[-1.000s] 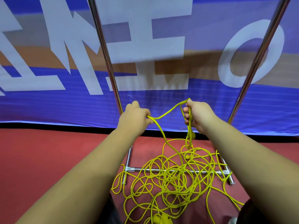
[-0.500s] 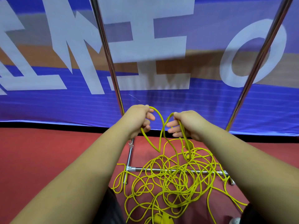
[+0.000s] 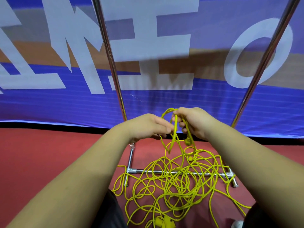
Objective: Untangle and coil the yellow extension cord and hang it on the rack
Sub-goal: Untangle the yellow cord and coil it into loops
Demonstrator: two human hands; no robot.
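**Head view.** Left hand, fingers curled, pinches one strand of yellow extension cord at centre. Right hand, just beside it, grips several gathered loops; loops hang below both hands. Rest of cord lies tangled on red floor, draped over base bar of rack, between two upright poles. Yellow socket block at near edge. Blue banner on far side, behind rack.

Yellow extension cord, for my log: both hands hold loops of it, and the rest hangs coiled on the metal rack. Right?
No. The head view shows the left hand and right hand holding loops of the yellow extension cord, but the rest lies tangled on the red floor, across the metal rack's base.
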